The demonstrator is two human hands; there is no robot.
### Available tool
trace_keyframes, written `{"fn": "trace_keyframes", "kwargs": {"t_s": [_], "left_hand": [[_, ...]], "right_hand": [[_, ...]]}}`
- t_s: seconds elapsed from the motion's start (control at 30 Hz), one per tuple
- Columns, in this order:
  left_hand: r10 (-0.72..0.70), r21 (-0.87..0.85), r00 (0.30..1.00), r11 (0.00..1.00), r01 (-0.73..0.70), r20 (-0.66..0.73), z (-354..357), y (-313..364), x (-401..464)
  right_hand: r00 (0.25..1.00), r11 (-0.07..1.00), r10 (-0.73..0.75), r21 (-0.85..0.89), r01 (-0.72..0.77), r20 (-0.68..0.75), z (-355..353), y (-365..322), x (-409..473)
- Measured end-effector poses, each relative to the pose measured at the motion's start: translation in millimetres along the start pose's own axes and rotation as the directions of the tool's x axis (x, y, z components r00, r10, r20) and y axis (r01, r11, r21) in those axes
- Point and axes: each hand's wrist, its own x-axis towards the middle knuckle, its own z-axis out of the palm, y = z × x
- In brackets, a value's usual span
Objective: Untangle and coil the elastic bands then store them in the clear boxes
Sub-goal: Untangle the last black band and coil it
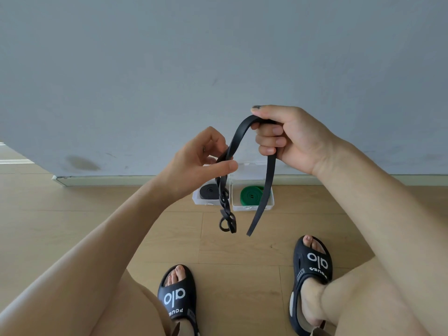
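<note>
From my remote seat, the far left of the head view gives me pale wood-plank flooring running up to a grey wall with a light skirting strip along its foot.

Moving right, my left hand is raised in front of me, thumb and forefinger pinched together on the black elastic band where it starts to twist. Below that pinch the band hangs in a braided, knotted tangle that ends in small loops above the floor.

Behind the tangle, against the skirting, sits the left clear box, with a coiled black band lying inside it. Just beside it on the right is the second clear box, holding a coiled green band. The two boxes look to be touching side by side, though the hanging band hides their meeting edge.

The black band arches up from my left fingers to my right hand, whose fingers are curled round it with the thumb pressed on top. From that grip the free end drops straight, crossing in front of the green coil's box, its tip hanging clear of the floor.

At the bottom, my feet wear black slides: the left slide, and further right the right slide.
</note>
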Motion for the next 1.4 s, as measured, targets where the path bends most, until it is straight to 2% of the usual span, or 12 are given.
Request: {"fn": "trace_keyframes", "kwargs": {"t_s": [0.2,0.33,0.57,0.83,1.2,1.4], "left_hand": [[0.036,0.022,0.999,0.999,-0.036,-0.041,8,3,4],[-0.012,0.065,1.000,0.998,0.013,-0.017,11,3,4],[-0.018,-0.032,1.000,0.999,0.019,0.007,12,6,2],[-0.025,0.075,0.999,0.997,0.027,-0.029,11,6,3],[0.052,0.189,0.985,0.982,-0.020,-0.164,19,8,4],[0.058,0.196,0.989,0.980,-0.031,-0.134,20,10,5]], "right_hand": [[1.000,1.000,-0.006,0.007,0.006,-0.005,0,0,-2],[1.000,1.000,-0.008,-0.002,0.008,-0.004,-1,-1,-3],[1.000,1.000,-0.004,0.000,0.004,0.002,-2,-1,-2],[1.000,1.000,-0.007,0.002,0.007,-0.012,0,0,-1],[0.995,0.999,-0.042,0.026,0.045,-0.093,3,-1,2],[0.994,0.998,-0.037,0.046,0.042,-0.105,7,-1,1]]}}
